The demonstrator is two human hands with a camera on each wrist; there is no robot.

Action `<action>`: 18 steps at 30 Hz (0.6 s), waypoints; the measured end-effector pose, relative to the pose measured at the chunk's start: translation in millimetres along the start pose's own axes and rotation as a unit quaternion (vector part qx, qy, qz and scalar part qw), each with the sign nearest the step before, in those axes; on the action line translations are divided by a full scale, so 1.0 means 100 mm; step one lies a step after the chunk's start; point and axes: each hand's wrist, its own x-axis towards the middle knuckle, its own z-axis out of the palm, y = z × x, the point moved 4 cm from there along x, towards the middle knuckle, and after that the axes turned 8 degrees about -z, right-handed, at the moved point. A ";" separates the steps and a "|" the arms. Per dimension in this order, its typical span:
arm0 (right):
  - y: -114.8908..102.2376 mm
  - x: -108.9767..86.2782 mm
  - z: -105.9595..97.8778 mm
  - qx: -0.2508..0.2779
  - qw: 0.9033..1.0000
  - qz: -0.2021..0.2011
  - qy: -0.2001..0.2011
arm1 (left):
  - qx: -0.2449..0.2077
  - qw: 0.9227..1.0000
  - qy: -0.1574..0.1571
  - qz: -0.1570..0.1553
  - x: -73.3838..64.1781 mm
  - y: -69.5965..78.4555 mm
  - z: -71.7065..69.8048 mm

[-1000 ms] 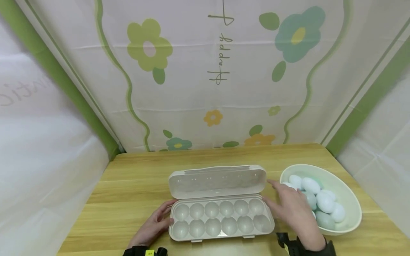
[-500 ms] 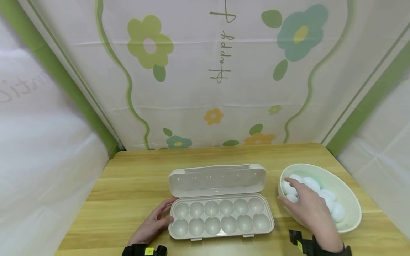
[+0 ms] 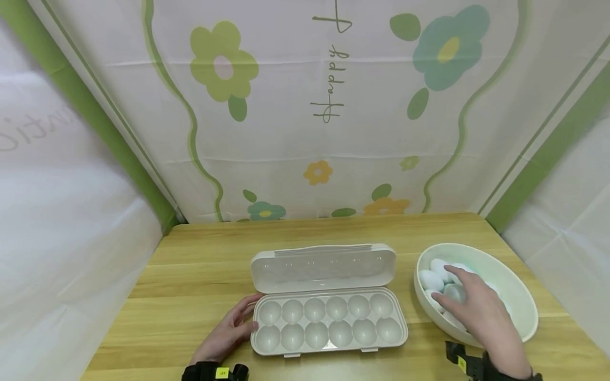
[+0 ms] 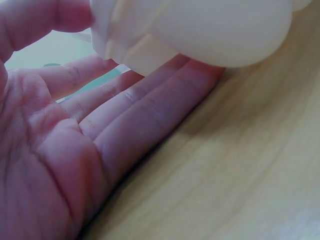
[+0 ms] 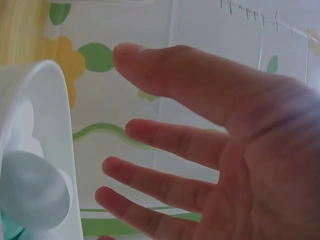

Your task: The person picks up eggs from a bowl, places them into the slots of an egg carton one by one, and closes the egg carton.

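A white plastic egg box (image 3: 328,323) lies with its lid (image 3: 324,275) tipped back, its two rows of round hollows bare. My left hand (image 3: 231,333) holds the box by its left end. In the left wrist view the thumb is on the rim of the box (image 4: 225,30) and the fingers reach straight underneath. My right hand (image 3: 488,315) hovers over a pale bowl (image 3: 521,296) with thumb and fingers spread, nothing between them. White eggs (image 3: 431,280) and a greenish egg (image 3: 454,292) show beside the fingertips; the hand hides others.
The wooden table (image 3: 205,264) ends at the back against a white cloth (image 3: 276,137) printed with flowers. White sheets with green edging close off both sides. Black camera straps (image 3: 476,365) sit on the wrists.
My right hand has left the right end of the egg box and moved right over the egg bowl. The left hand stays at the left end of the box.
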 end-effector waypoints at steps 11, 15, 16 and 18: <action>0.14 -0.03 -0.01 0.001 1.000 0.003 0.002 | 0.010 1.000 -0.001 -0.002 0.01 0.00 0.00; 0.12 -0.03 -0.03 -0.004 1.000 -0.003 0.010 | 0.007 1.000 -0.001 -0.008 0.02 0.01 0.00; 0.11 -0.03 -0.03 -0.004 1.000 -0.004 0.010 | 0.005 1.000 -0.001 -0.009 0.01 0.01 0.00; 0.08 -0.02 -0.04 -0.002 1.000 -0.005 0.009 | 0.002 1.000 0.003 -0.011 0.00 0.01 -0.01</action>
